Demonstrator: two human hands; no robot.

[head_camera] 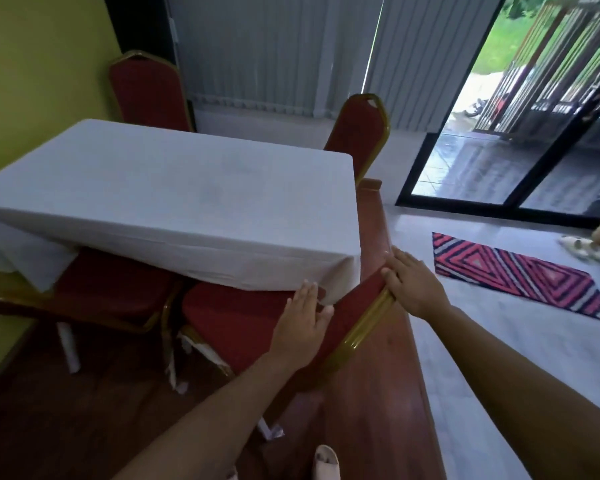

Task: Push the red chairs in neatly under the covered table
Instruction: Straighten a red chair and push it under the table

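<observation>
Your left hand (303, 329) lies flat, fingers spread, on the padded front of the backrest of the nearest red upholstered chair with a gold metal frame (257, 323), and your right hand (413, 285) is laid over its top rail — neither looks properly clamped. That chair sits skewed at the near right corner of the long counter under a white cloth (174, 206), its seat only partly beneath the hanging cloth, beside a second red chair (111, 289) to the left. You appear mid-push, so next square the backrest to the counter's edge and slide it straight in — mind the cloth catching.
</observation>
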